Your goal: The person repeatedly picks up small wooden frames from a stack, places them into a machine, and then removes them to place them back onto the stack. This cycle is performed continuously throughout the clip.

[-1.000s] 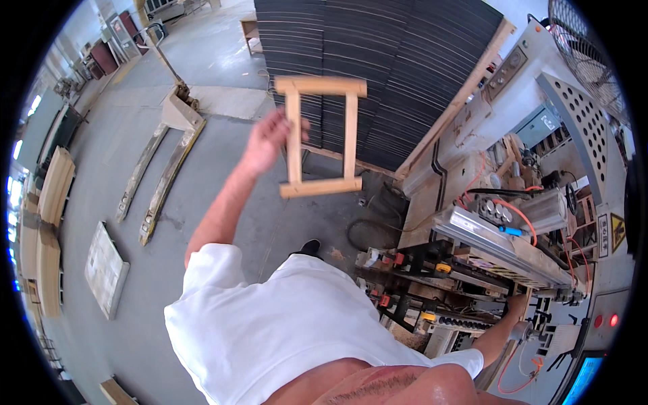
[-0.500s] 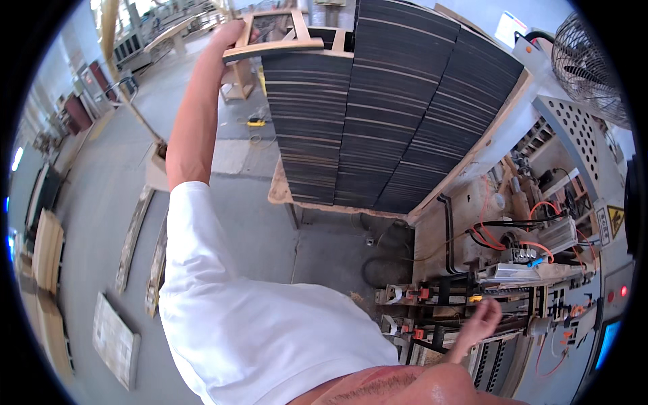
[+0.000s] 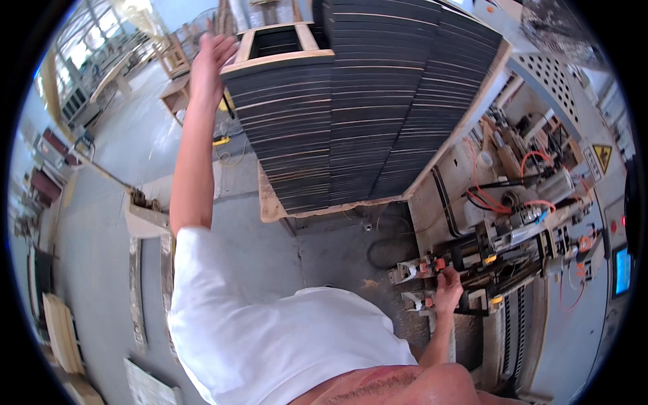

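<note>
**Pale frame on the left column, left hand free beside it**

I have the pale, rectangular wooden frame (image 3: pixel 307 38) lying flat on the left column of the tall stack of thin, flat, black-edged pieces (image 3: pixel 283 128). It looks roughly lined up with the column, probably to keep the pile stable; the columns stand close together on the worn brown wooden tabletop (image 3: pixel 271 208), I judge to save space. My left hand (image 3: pixel 214 57) is at the frame's left end, fingers straightened, gripping nothing; I cannot tell whether it touches the wood. My right hand (image 3: pixel 447 290) is near right, fingers bent beside a small red block (image 3: pixel 440 264) on the grey metal machine (image 3: pixel 574 331); whether it grips, I cannot tell. For labels, I see a yellow triangular warning sign (image 3: pixel 602 158) on the right. The blue-lit rectangular screen (image 3: pixel 622 270) is too small to read.
</note>
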Available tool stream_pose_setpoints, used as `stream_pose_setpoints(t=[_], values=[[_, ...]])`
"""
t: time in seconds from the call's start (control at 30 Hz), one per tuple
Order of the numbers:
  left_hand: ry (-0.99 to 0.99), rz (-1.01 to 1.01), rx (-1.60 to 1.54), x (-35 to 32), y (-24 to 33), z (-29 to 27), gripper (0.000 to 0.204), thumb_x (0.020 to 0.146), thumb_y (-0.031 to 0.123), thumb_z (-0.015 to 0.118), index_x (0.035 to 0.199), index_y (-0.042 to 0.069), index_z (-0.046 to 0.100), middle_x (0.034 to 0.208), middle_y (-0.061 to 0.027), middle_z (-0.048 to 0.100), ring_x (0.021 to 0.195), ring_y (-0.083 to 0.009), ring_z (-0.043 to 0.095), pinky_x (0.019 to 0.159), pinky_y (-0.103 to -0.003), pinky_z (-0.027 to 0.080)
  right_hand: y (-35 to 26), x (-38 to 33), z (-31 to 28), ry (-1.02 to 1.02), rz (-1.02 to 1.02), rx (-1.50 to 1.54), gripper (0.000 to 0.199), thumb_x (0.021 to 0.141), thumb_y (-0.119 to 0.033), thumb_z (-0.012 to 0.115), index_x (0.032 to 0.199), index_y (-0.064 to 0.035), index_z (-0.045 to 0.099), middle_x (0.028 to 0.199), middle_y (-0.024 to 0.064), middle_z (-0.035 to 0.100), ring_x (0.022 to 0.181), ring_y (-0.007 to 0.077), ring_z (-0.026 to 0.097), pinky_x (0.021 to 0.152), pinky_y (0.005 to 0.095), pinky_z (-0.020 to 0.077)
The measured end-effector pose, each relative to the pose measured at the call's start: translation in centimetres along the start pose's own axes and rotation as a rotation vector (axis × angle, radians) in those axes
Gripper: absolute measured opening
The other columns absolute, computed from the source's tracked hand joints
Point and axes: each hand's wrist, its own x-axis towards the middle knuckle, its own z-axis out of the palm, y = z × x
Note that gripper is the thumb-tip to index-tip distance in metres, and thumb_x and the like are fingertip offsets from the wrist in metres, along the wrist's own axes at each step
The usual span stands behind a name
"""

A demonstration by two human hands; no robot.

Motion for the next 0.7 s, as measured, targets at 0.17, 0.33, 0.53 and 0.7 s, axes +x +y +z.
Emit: stream_pose_setpoints(t=[0.17, 0.33, 0.53, 0.7], values=[[0.025, 0.301, 0.592, -8.8, 0.5, 0.3, 0.050, 0.091, 0.035, 0.061, 0.128, 0.002, 0.054, 0.115, -0.0127, 0.061, 0.101, -0.0155, 0.056, 0.089, -0.028, 0.044, 1.8, 0.1, -2.0, 0.010, 0.140, -0.018, 0.020, 0.085, -0.001, 0.062, 0.105, 0.0016, 0.061, 0.091, 0.0095, 0.067, 0.084, 0.0162, 0.063, 0.077, 0.0279, 0.0498], [0.136, 0.465, 0.592, -8.1, -0.7, 0.7, 0.047, 0.087, 0.033, 0.069, 0.126, 0.009, 0.059, 0.090, -0.0021, 0.061, 0.068, -0.0056, 0.046, 0.060, -0.020, 0.040, 3.5, -0.7, -2.6, 0.017, 0.015, -0.059, 0.019, 0.083, -0.004, 0.065, 0.102, 0.0002, 0.063, 0.084, 0.0116, 0.067, 0.074, 0.0184, 0.065, 0.068, 0.0316, 0.0515], [0.293, 0.627, 0.865, -9.4, -1.1, 1.2, 0.032, 0.091, 0.025, 0.058, 0.107, -0.003, 0.060, 0.099, -0.0136, 0.063, 0.090, -0.0216, 0.058, 0.081, -0.034, 0.046, 1.5, -4.1, -7.8, 0.040, 0.078, -0.089, 0.022, 0.085, -0.007, 0.063, 0.106, 0.0011, 0.060, 0.084, 0.0138, 0.066, 0.070, 0.0215, 0.065, 0.060, 0.0336, 0.0540], [0.073, 0.610, 0.137, -22.8, -3.7, 10.1, 0.038, 0.100, 0.025, 0.044, 0.114, -0.010, 0.051, 0.104, -0.0195, 0.062, 0.092, -0.0261, 0.062, 0.089, -0.036, 0.051, -5.6, -4.7, -18.4, 0.349, -0.151, -0.416, 0.022, 0.082, -0.009, 0.066, 0.103, -0.0058, 0.061, 0.091, 0.0136, 0.065, 0.081, 0.0333, 0.064, 0.068, 0.0407, 0.0508]])
